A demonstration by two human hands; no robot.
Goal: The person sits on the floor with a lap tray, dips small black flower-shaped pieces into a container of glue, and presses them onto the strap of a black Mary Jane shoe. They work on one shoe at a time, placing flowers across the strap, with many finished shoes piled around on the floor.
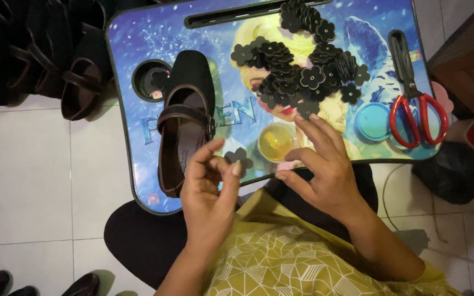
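My left hand (210,189) hovers over the near edge of a small lap table (138,49) with a blue cartoon print. Its fingers are loosely curled and apart, and I see nothing in them. A single black flower-shaped cutout (241,157) lies just beyond its thumb. A black strap shoe (185,104) lies on the table left of that hand. My right hand (322,167) is spread flat, with its fingertips at a cutout on the near edge of a pile of black flower cutouts (297,66). A small cup of yellow liquid (277,141) sits between the hands.
Red-handled scissors (417,109) and a blue round lid (373,121) lie at the table's right. The table's left has a round cup hole (150,79). More dark shoes (34,55) are heaped on the white tiled floor to the left. A black bag (451,170) sits at right.
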